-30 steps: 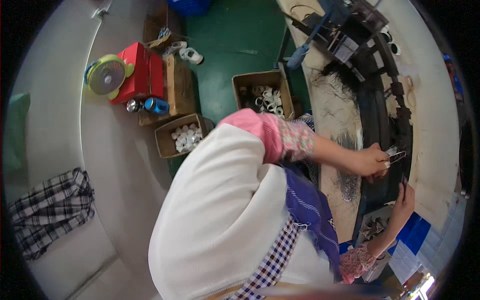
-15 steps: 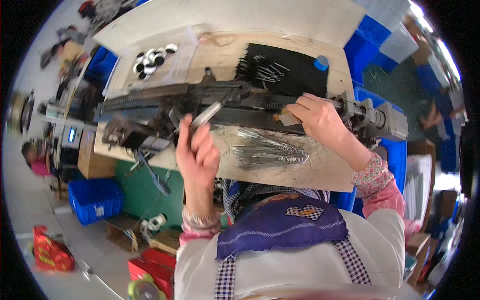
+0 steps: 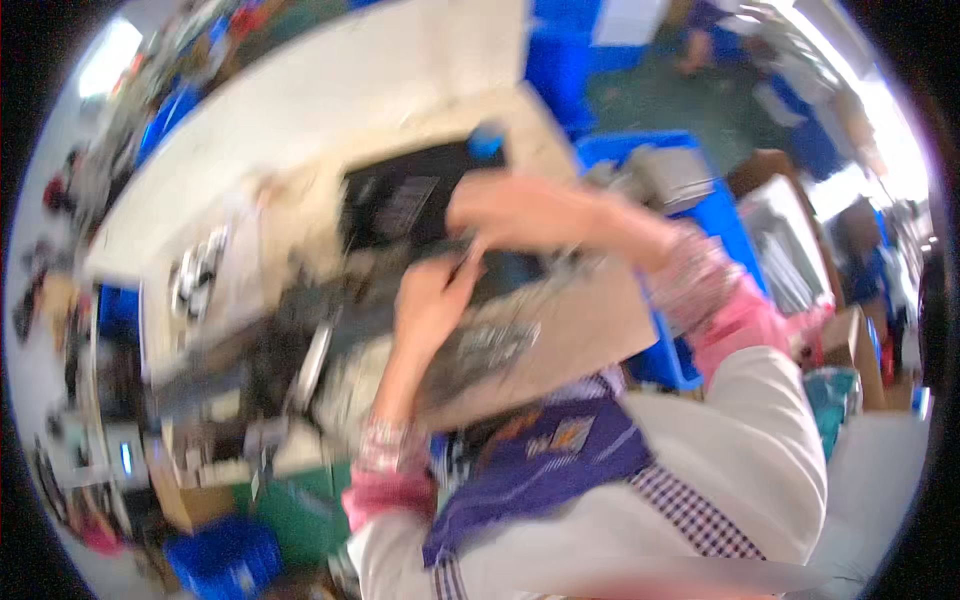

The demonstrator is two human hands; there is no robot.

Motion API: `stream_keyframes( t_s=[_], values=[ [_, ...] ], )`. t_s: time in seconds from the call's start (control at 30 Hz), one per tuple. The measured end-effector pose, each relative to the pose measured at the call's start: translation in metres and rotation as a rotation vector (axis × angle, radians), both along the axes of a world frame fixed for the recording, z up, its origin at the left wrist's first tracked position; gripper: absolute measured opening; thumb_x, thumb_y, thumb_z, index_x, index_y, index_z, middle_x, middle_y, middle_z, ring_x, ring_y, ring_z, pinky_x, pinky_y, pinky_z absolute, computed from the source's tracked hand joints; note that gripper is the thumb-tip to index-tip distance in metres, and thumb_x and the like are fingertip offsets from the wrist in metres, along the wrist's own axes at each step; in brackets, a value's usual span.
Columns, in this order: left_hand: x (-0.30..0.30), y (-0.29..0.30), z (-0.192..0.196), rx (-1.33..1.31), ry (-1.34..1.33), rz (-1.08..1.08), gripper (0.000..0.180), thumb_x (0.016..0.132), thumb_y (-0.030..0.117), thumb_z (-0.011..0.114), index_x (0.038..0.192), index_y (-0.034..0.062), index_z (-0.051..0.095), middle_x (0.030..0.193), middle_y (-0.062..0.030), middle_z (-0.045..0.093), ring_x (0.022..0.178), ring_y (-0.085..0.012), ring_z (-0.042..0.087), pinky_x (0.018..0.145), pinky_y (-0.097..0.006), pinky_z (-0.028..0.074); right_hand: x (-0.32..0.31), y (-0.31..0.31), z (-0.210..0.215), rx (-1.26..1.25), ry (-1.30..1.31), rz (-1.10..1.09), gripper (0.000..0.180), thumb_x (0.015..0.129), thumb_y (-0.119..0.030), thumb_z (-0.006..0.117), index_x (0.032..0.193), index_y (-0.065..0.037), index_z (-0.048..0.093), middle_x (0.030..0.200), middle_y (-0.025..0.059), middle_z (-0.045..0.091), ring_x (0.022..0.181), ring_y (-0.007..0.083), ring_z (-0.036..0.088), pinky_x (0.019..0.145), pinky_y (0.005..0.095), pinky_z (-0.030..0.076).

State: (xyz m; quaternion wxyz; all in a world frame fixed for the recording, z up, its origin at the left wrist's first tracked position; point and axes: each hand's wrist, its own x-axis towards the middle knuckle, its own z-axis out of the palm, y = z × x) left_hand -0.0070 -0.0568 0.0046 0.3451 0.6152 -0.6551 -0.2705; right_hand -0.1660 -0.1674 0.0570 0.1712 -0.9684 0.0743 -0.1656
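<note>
Everything is smeared by motion. Over the right part of a long dark metal machine (image 3: 230, 365), my two hands meet, nearly touching. My left hand (image 3: 425, 305) is closed, thumb and fingers pinched together around something small and dark that I cannot make out. Just above and right of it, my right hand (image 3: 510, 212) is closed too, its fingertips bent down toward the left hand; what it holds is hidden. A pale metal lever (image 3: 315, 365) sticks out of the machine left of my hands. Thin metal pieces (image 3: 500, 345) lie in a pile on the near tabletop.
Beyond my hands is a black mat (image 3: 365, 195) with thin metal parts and a round blue object (image 3: 486, 140). White-and-black round parts (image 3: 198, 275) sit in a clear tray at the left. A blue bin (image 3: 735, 225) stands at the right table end.
The view has swung to the right. My left hand has left the lever and come across to my right hand, and its fingers have closed.
</note>
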Motion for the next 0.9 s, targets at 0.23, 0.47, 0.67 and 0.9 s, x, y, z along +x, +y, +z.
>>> stream_keyframes(
  t_s=[0.23,0.47,0.67,0.9],
  values=[
    [0.025,0.040,0.035,-0.148,-0.717,0.145,0.018,0.082,0.023,0.061,0.092,0.0109,0.069,0.080,-0.0131,0.065,0.071,-0.0344,0.063,0.062,-0.045,0.049,0.037,0.026,-0.026,-0.109,-0.167,0.122,0.013,0.080,-0.017,0.055,0.081,-0.004,0.051,0.079,0.0108,0.056,0.079,0.0295,0.059,0.067,0.0395,0.050],
    [0.041,0.050,0.032,-0.650,-0.815,0.427,0.021,0.081,0.003,0.063,0.102,0.0028,0.064,0.097,-0.0126,0.059,0.081,-0.0295,0.062,0.060,-0.035,0.052,0.062,0.016,-0.031,-0.107,-0.195,0.008,0.018,0.078,-0.015,0.057,0.091,-0.005,0.062,0.085,0.0116,0.062,0.084,0.0288,0.061,0.076,0.0384,0.050],
    [0.003,0.109,-0.028,0.102,0.933,0.477,0.052,0.100,0.044,0.035,0.096,0.0007,0.063,0.061,-0.0046,0.058,0.044,-0.0084,0.047,0.041,-0.022,0.032,0.091,0.010,-0.029,0.272,-0.089,-0.009,0.020,0.079,-0.020,0.064,0.090,-0.003,0.067,0.083,0.0147,0.065,0.080,0.0318,0.063,0.074,0.0386,0.050],
    [0.067,0.094,0.017,0.166,2.292,-0.129,0.052,0.095,0.048,0.043,0.098,-0.0004,0.061,0.055,-0.0017,0.043,0.034,-0.0077,0.032,0.031,-0.021,0.025,0.093,0.018,-0.033,0.264,-0.073,-0.046,0.019,0.076,-0.019,0.064,0.086,-0.003,0.069,0.079,0.0161,0.066,0.078,0.0337,0.064,0.074,0.0391,0.050]
  ],
)
